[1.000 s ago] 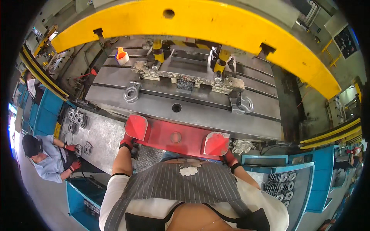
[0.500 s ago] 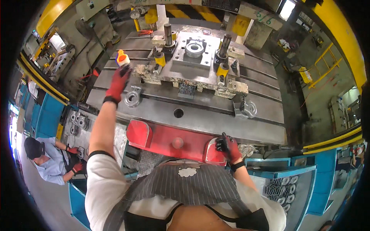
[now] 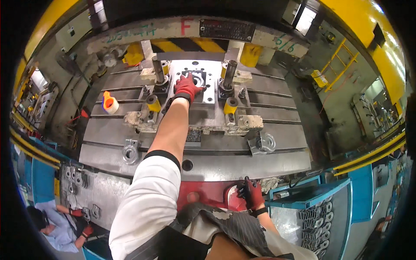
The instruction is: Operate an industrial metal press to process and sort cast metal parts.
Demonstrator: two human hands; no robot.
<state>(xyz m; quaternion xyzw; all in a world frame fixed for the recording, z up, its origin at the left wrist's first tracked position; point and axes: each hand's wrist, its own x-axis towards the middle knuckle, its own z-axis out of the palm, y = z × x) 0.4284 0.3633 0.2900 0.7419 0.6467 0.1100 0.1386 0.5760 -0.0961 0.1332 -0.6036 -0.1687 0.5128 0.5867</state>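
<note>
My left hand (image 3: 186, 88), in a red glove, reaches over the bright die plate (image 3: 209, 92) on the press bed. Its fingers are spread at the near left side of a ring-shaped metal part (image 3: 199, 79) seated there. The hand covers some of that part, so the exact contact is hidden. My right hand (image 3: 255, 194), gloved in red with dark finger pads, rests beside the raised right end of a red control box (image 3: 234, 198). Its fingers are loosely bent and apart, one pointing up, with nothing in them.
Two guide posts (image 3: 230, 74) and yellow cylinders (image 3: 231, 105) flank the plate. Metal ring parts (image 3: 130, 152) (image 3: 265, 143) lie on the bed's front, an orange-and-white tape roll (image 3: 110, 104) at left. Blue-framed bins (image 3: 342, 208) stand right; a co-worker (image 3: 56, 225) handles parts left.
My left hand has moved from beside the tape roll, rightward and forward, to the part on the die plate. My right hand stays by the red box. The view has shifted.
</note>
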